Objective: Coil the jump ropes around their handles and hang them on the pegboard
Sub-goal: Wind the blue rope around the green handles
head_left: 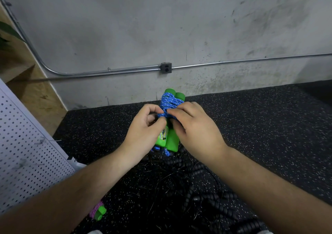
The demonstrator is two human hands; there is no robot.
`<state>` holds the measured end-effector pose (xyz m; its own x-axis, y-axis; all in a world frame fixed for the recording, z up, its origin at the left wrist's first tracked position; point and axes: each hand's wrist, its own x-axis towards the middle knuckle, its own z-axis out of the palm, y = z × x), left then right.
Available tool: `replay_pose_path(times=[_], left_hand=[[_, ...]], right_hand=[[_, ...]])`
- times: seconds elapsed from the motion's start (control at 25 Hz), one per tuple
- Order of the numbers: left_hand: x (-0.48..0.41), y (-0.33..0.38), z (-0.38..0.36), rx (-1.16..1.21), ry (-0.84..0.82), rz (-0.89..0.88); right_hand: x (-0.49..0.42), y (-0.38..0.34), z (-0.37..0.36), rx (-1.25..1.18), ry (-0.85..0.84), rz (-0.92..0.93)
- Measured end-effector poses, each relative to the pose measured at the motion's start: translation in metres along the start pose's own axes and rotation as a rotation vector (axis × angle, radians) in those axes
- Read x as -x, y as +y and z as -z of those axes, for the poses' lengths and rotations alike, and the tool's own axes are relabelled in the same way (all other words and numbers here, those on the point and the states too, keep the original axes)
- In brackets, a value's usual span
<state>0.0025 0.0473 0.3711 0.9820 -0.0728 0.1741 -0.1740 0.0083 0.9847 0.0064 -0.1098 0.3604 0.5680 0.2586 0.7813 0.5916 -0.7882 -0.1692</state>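
Speckled floor [269, 126]; right hand [195, 128] partly hides jump rope [169, 101]

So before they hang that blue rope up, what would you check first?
1. The green handles lie side by side: ok.
2. The blue rope is wound round them: ok.
3. The left hand and right hand both pinch the rope: ok.
4. Rope end tucked in: cannot tell, the hands cover it.
5. Free hook on the pegboard: cannot tell.
6. The black ropes on the floor coiled: not ok, tangled loose.
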Motion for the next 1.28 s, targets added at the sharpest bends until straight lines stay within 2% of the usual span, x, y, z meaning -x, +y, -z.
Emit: replay_pose_path(times=[0.2,0.4,0.56,0.76,0.92,1.12,1.28], left_hand=[[0.003,-0.005,-0.003,0.012,-0.021,0.003],[0.002,-0.009,-0.001,-0.066,0.018,-0.040],[0.005,-0.006,0.001,-0.083,-0.027,-0.069],[0.006,-0.005,0.000,-0.089,-0.057,-0.111],[0.001,-0.002,0.001,-0.050,0.016,-0.129],[-0.002,-0.001,0.001,-0.061,0.028,-0.140],[0.000,-0.002,0.001,-0.094,-0.032,-0.133]], right_hand=[[-0.007,0.003,0.000,0.233,-0.025,0.159],[-0.008,-0.001,-0.003,0.277,-0.035,0.170],[-0.010,-0.001,0.001,0.111,-0.113,0.046],[-0.014,0.009,0.009,-0.075,-0.221,0.041],[-0.008,0.008,0.007,-0.079,-0.154,0.013],[-0.010,0.008,0.003,0.093,-0.042,0.149],[-0.013,0.007,0.004,0.139,-0.040,0.160]])
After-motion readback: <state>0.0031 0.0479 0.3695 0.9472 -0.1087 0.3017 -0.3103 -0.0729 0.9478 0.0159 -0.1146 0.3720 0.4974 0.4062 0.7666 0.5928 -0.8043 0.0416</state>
